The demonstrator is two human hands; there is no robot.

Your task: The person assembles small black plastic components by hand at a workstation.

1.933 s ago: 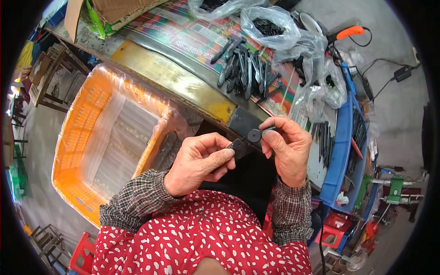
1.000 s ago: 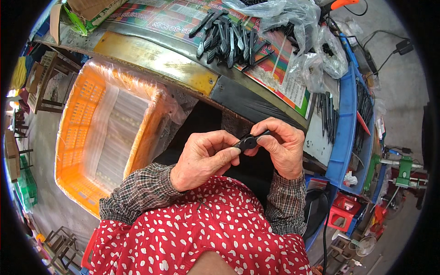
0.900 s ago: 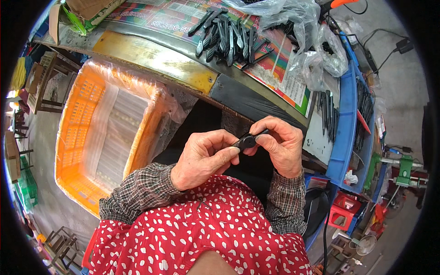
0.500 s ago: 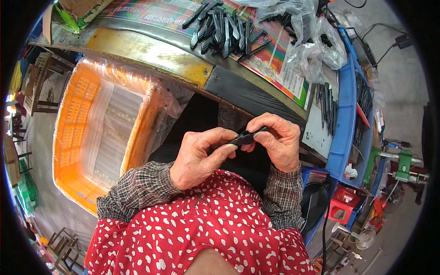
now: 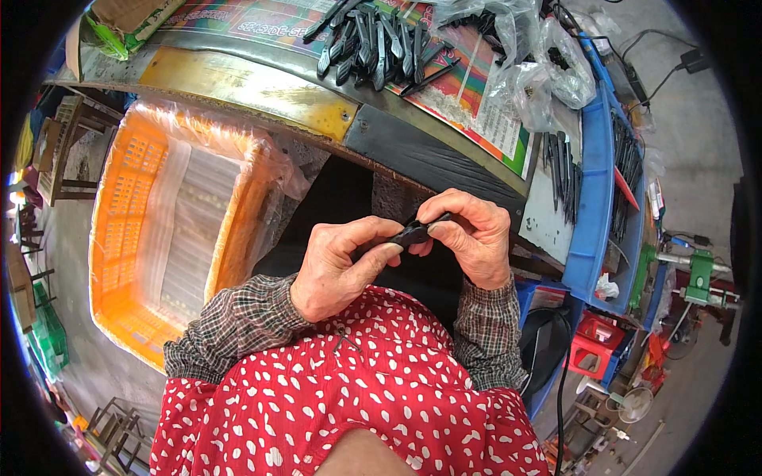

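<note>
Head view, looking down at my lap: a small black piece (image 5: 413, 235) sits between my two hands, held up in front of me, just off the near edge of the bench (image 5: 432, 156). I judge the handling of it to be partway along, since it is in my fingers and not laid down; whether it is one part or two brought together I cannot tell, because my fingertips cover both ends. Plenty looks left to handle, judging by the loose black parts around me.

What shows of the piece is dark, smooth and slightly glossy, with a rounded swell in the middle and a narrower stretch toward the right thumb. It tilts a little, higher on the right.

My left hand (image 5: 333, 270) pinches its left end between thumb and curled forefinger; my right hand (image 5: 474, 242) pinches the other end the same way, the two hands near each other but apart.

Beyond, on a printed sheet (image 5: 508, 136), lies a heap of black slender parts (image 5: 373, 49), with clear plastic bags (image 5: 567, 67) beside it. To the right, more thin black pieces (image 5: 562, 178) lie next to a blue tray (image 5: 583, 274). On my left stands an orange basket (image 5: 101, 266) lined with clear plastic.
</note>
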